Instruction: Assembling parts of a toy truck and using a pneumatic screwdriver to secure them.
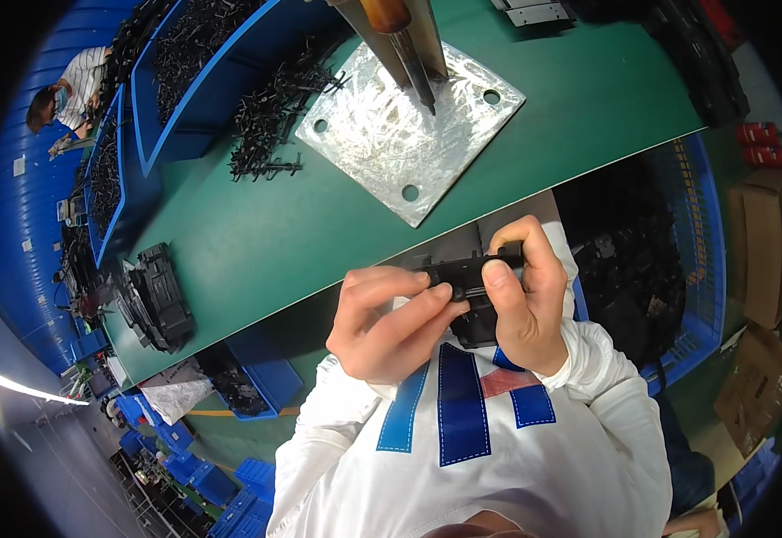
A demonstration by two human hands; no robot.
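Close to my chest, just off the table's front edge, both hands are on a black plastic part (464,272). My right hand (534,300) grips its right end between thumb and fingers. Bent fingers of my left hand (386,323) pinch at its left end; whether a small piece is between them I cannot make out. Another dark shape (474,327) shows under the part, partly hidden by my hands. Beyond them a square metal plate (391,134) with corner holes lies on the table, and a pointed metal tool tip (422,90) with an orange-brown handle hangs over it.
On the green table (238,260), small black clips (270,125) lie heaped beside blue bins (162,117) of more. Black assemblies (153,300) sit at the left. To my right stands a blue crate (709,260) of black parts, near cardboard boxes (763,247). Another person (77,90) is at the far left.
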